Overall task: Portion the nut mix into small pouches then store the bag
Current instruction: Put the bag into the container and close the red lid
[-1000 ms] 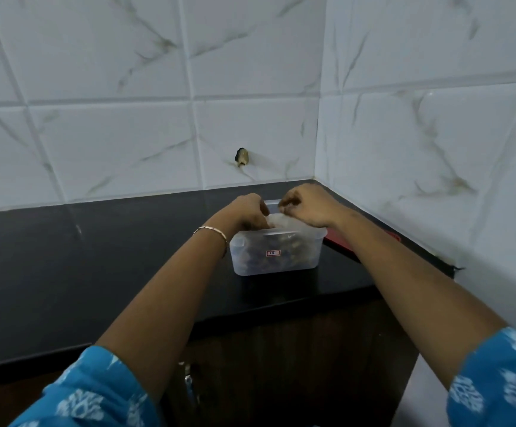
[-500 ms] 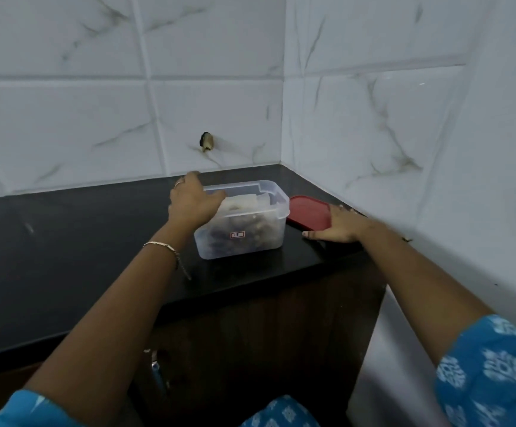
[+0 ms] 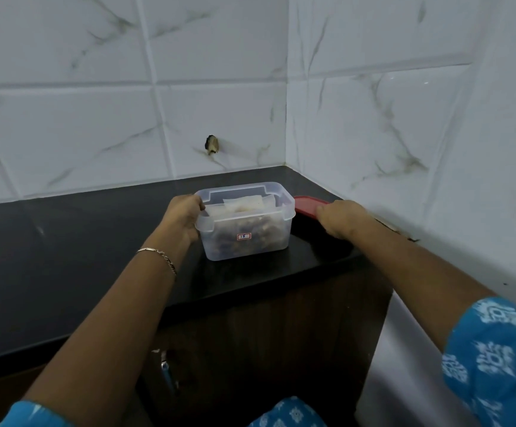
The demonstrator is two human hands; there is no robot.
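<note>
A clear plastic container [image 3: 276, 229] stands uncovered on the black countertop [image 3: 65, 257] near the corner. Inside it I see dark nut mix and a whitish plastic bag [image 3: 244, 204] on top. My left hand [image 3: 185, 218] grips the container's left end, fingers curled over its rim. Just right of the container, my right hand [image 3: 341, 217] holds the red lid [image 3: 304, 204] by its near edge, raised a little off the counter. The hand hides much of the lid.
White marble-look tiled walls meet in a corner right behind the container. A small dark fitting [image 3: 212, 144] sticks out of the back wall. The counter's front edge runs just before the container, with a dark wooden cabinet [image 3: 266, 349] below.
Both hands left the top of the container. The left moved to its left end and took hold. The right went to the red lid beside it, closed on it and lifted its edge.
</note>
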